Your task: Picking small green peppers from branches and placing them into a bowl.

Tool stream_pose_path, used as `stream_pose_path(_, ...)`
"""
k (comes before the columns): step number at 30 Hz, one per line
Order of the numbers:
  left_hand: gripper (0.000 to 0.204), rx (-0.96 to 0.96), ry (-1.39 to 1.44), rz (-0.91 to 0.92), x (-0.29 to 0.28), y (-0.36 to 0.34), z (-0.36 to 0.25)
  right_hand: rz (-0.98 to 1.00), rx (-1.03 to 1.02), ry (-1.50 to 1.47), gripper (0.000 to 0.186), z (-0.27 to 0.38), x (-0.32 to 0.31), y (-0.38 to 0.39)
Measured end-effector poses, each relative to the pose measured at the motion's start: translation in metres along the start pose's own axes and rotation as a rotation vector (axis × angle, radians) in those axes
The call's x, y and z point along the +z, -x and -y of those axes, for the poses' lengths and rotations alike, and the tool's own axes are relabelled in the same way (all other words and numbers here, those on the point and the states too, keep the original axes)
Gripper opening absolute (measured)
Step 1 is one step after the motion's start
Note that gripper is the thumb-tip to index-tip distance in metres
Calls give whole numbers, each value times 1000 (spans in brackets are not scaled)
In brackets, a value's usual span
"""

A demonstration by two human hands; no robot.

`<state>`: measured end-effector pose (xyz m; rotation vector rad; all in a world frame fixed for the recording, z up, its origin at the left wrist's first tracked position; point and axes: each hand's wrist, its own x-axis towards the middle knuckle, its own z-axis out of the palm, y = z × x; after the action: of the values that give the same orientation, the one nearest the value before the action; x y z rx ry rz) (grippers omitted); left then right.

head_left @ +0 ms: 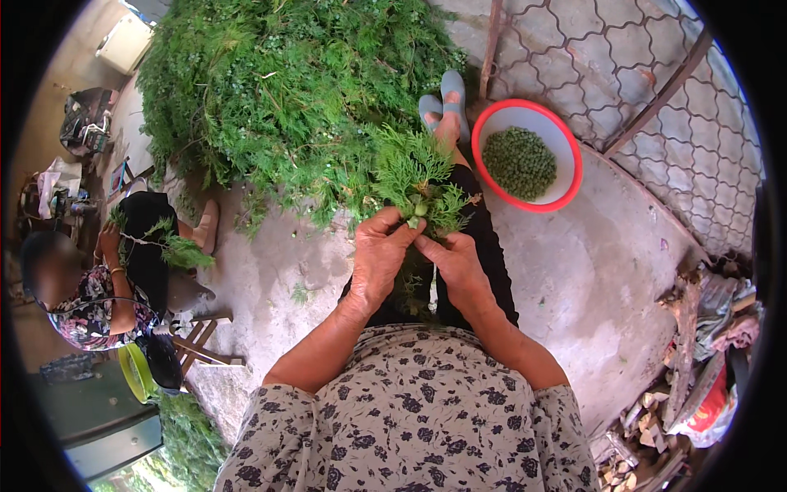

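Observation:
Over my lap, a leafy evergreen sprig [414, 160] with small green berries [420, 209] is held between my hands. My left hand [377, 254] pinches it from the left, thumb and fingers closed near the berries. My right hand [451, 266] grips it from the right, its thumb close to my left thumb; what lies under the fingertips is partly hidden. Beyond my feet in grey slip-on shoes [453, 90] and to their left spreads a big pile of cut branches [270, 82]. To the right, a red-rimmed white basin [571, 168] holds several green berries [518, 164].
A co-worker [98, 312] sits at the left on a wooden stool [211, 348], holding a branch, beside a green basin [131, 373]. Metal mesh [656, 123] leans at the upper right. Firewood and bags [705, 369] lie at the lower right. Clutter [82, 123] lines the left wall.

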<state>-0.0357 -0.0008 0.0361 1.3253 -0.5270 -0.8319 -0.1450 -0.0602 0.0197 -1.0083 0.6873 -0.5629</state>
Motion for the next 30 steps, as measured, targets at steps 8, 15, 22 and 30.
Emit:
stream_pose_path(8,2,-110,82,-66,-14,-2,-7,-60,64,371,21,12,-43,5)
stream_pose_path(15,26,-83,-36,-8,-9,6,-12,-145,-393,439,13,34,-13,-2)
stream_pose_path(22,26,-65,28,-25,-14,11,-13,-152,-244,581,16,29,-42,-19)
stream_pose_path(30,27,-77,-118,-48,-10,12,-19,-100,-534,626,21,57,-13,-8)
